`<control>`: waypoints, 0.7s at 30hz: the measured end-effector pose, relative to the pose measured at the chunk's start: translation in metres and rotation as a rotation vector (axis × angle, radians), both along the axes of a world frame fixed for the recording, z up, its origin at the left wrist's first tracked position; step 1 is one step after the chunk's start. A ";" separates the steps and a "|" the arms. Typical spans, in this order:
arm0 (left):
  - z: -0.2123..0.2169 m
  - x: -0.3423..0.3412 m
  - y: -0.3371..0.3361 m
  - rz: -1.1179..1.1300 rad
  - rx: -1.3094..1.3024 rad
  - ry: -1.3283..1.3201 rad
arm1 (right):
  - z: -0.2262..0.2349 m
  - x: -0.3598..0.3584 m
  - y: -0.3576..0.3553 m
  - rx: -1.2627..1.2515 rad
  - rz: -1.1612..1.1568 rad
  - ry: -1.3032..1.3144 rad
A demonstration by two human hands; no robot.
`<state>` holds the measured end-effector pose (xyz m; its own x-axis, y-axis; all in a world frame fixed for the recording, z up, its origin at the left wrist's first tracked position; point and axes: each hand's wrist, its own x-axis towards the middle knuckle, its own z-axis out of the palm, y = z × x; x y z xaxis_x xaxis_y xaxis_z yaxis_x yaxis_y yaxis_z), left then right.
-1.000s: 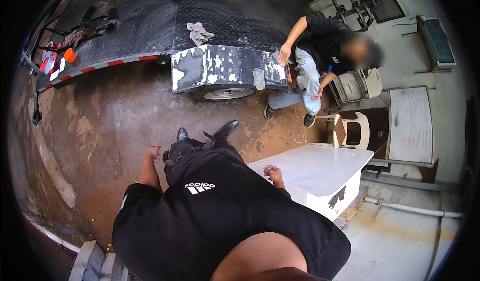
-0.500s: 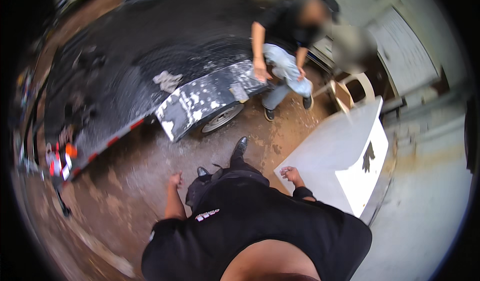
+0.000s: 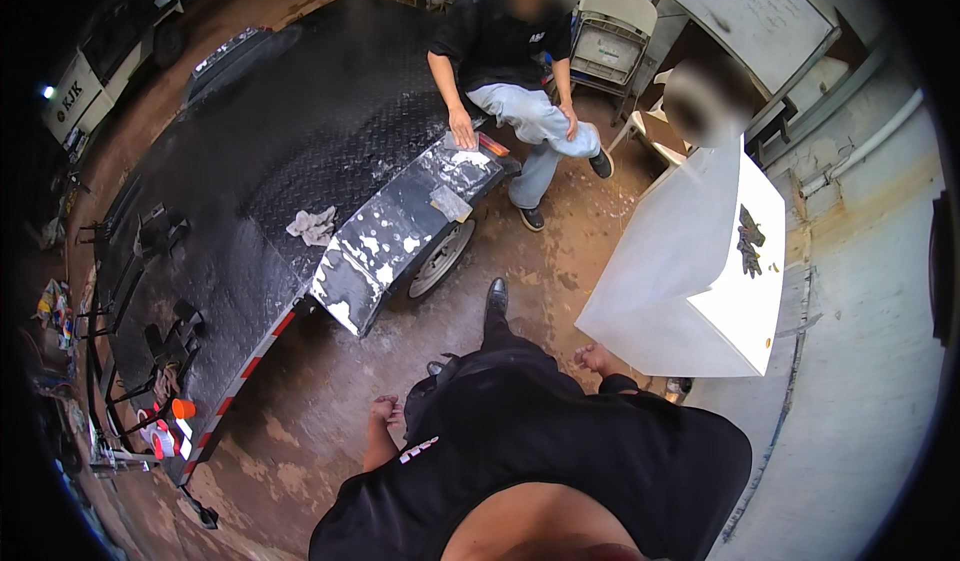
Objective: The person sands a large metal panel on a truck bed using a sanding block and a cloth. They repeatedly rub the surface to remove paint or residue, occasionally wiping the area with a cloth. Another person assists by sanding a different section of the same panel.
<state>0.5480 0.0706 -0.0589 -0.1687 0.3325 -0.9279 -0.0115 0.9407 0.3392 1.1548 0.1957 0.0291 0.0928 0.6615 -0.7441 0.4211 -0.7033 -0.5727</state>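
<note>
I look down my black shirt and black trousers to one black shoe [image 3: 496,296] on the brown floor. My left hand [image 3: 385,408] hangs at my side with its fingers curled, holding nothing. My right hand [image 3: 597,359] is empty and hangs just beside the near corner of a white box-shaped table [image 3: 680,261]; whether it touches the table I cannot tell. A dark glove-like item [image 3: 748,241] lies on the table's top.
A black diamond-plate trailer [image 3: 300,151] with a paint-spattered fender [image 3: 395,236] and a wheel [image 3: 440,259] fills the left. Another person [image 3: 505,56] sits on it, one hand on the fender. A rag [image 3: 314,225] lies on the deck. A folding chair [image 3: 610,31] stands behind.
The view has swung round: the trailer and the seated person now sit higher and more central, and the white table has moved to my right. Both my hands stay low and empty.
</note>
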 end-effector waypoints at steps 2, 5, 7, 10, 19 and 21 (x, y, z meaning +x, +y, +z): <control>0.001 -0.010 0.007 0.012 0.014 0.002 | -0.001 -0.009 0.005 0.008 -0.006 0.007; -0.001 0.000 0.032 0.002 0.049 0.005 | -0.013 0.008 0.010 0.130 0.006 0.059; -0.003 0.021 0.069 -0.043 0.111 -0.031 | -0.024 0.042 0.020 0.299 0.056 0.155; 0.018 -0.013 0.067 0.023 0.118 0.014 | -0.013 -0.024 0.035 0.179 -0.023 0.080; 0.017 0.010 0.061 0.059 0.119 -0.012 | -0.025 -0.011 0.046 0.325 0.001 -0.076; 0.012 0.013 0.042 0.050 0.095 -0.017 | -0.021 -0.013 0.044 0.344 0.009 -0.089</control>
